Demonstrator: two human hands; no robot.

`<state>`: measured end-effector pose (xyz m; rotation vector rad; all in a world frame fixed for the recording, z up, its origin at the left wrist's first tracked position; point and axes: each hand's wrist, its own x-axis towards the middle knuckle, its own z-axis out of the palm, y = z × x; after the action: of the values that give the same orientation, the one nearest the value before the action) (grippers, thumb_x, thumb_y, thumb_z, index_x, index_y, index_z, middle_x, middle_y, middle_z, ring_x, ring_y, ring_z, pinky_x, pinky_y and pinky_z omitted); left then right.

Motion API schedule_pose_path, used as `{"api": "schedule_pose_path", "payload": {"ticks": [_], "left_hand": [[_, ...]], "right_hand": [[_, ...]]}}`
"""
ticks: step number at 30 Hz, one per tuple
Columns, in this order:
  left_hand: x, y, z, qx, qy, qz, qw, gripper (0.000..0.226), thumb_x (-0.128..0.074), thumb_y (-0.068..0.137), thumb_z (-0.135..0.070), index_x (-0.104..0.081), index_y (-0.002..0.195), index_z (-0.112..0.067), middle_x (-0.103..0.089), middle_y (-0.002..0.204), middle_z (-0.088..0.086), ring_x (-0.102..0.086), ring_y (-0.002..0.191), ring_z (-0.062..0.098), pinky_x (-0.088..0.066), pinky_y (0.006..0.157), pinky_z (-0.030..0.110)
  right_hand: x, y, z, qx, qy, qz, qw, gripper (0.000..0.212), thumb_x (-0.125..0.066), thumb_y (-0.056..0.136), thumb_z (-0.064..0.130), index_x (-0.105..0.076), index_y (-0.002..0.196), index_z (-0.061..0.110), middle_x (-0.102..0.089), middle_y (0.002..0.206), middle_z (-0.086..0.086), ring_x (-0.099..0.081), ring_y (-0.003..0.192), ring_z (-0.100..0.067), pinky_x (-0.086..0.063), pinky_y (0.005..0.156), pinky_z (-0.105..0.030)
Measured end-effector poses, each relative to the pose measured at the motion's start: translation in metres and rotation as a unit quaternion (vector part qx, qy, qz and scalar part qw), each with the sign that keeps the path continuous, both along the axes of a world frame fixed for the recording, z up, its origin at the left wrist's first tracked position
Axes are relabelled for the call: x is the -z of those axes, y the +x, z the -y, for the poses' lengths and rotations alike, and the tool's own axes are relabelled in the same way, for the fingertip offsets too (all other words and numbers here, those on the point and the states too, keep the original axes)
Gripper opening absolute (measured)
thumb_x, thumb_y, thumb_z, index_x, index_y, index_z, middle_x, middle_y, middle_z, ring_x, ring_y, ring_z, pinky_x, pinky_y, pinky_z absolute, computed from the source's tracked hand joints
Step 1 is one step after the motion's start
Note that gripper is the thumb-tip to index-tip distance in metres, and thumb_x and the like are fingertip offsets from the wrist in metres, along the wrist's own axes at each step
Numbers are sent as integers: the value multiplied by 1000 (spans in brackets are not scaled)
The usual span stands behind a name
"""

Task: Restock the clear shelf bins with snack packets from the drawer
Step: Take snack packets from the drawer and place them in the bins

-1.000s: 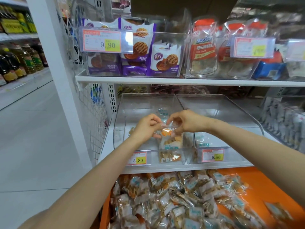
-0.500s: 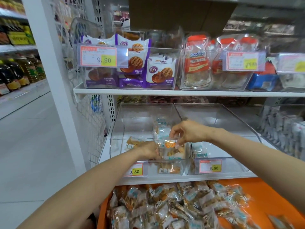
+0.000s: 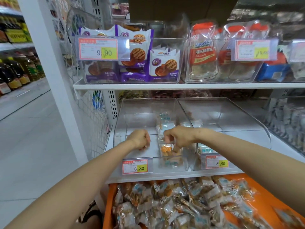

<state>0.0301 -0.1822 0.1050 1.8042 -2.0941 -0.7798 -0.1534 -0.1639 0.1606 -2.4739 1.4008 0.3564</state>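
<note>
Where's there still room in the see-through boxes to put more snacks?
The left bin has bare floor from its left wall, under the left hand, to the packet row along its right wall, where the right hand pinches a snack packet. The right bin is bare behind the packets at its front. The orange drawer is crammed.

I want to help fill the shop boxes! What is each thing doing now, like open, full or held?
left bin: mostly empty, few packets along its right side.
right bin: nearly empty.
drawer: pulled open, full of packets.
snack packet: inside the left bin, near its front, held.
right hand: pinching the snack packet.
left hand: fingers curled, nothing visible in it.
</note>
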Motion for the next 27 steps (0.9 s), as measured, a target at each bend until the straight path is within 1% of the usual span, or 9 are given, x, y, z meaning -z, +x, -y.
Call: {"api": "schedule_pose_path", "payload": {"ticks": [2,4,7,10,14,17,21,24,27], "left_hand": [[-1,11,6,-11,-64,111,992,8,-56,90,-14,-58,97,-16,-63,111,5,-58,101,24,-46,80,29],[4,14,12,5,-64,186,981,36,-57,90,-20,-46,123,-10,-49,130,11,-44,121,28,-39,95,35],[10,6,17,-33,-25,184,982,58,-56,90,-26,-30,137,-5,-30,141,18,-31,131,34,-34,105,37],[16,0,22,-104,53,119,986,71,-55,91,-38,-19,144,-7,-16,151,20,-24,137,37,-28,111,42],[19,3,23,-141,86,103,981,80,-61,88,-39,-14,146,-9,-28,148,17,-24,138,35,-30,109,37],[17,3,20,-160,102,59,980,92,-71,81,-24,-11,148,-9,-33,146,15,-29,136,35,-32,110,40],[14,-1,10,-153,93,-25,984,85,-71,76,-3,-20,144,-4,-41,139,22,-46,124,37,-40,104,43],[11,1,1,-149,86,-97,980,76,-66,79,1,-23,141,-2,-46,134,22,-50,120,34,-45,97,37],[3,9,-13,-149,-1,-160,976,61,-62,82,2,-33,136,-5,-58,119,19,-57,108,29,-44,82,28]], "right_hand": [[1,0,-1,-22,-12,-51,998,28,-69,77,8,-44,80,22,-53,84,1,-48,83,-20,-35,62,-28],[3,2,-4,-54,-54,-151,986,17,-62,84,16,-47,91,20,-59,98,-4,-51,93,-23,-39,72,-29],[3,2,-3,-65,-91,-205,972,30,-62,86,30,-55,113,18,-61,115,-2,-54,110,-24,-40,97,-40],[-2,-4,-4,-49,-84,-146,984,36,-66,84,33,-56,117,22,-63,113,1,-54,106,-22,-39,89,-33],[-7,-14,-6,-10,-88,-21,996,30,-67,84,35,-59,111,24,-65,105,4,-55,92,-17,-36,71,-26],[-12,-17,-6,3,-97,32,995,21,-61,88,27,-61,108,22,-66,103,3,-53,90,-13,-42,76,-26],[-13,-11,3,12,-101,91,991,19,-63,86,21,-63,105,17,-67,101,-3,-58,91,-19,-46,81,-27],[-3,6,19,41,-101,144,983,29,-65,85,18,-62,113,11,-65,108,-7,-57,94,-19,-43,82,-25],[7,25,38,70,-86,211,971,53,-72,81,21,-53,129,8,-58,128,-7,-54,118,-23,-41,97,-27]]}}
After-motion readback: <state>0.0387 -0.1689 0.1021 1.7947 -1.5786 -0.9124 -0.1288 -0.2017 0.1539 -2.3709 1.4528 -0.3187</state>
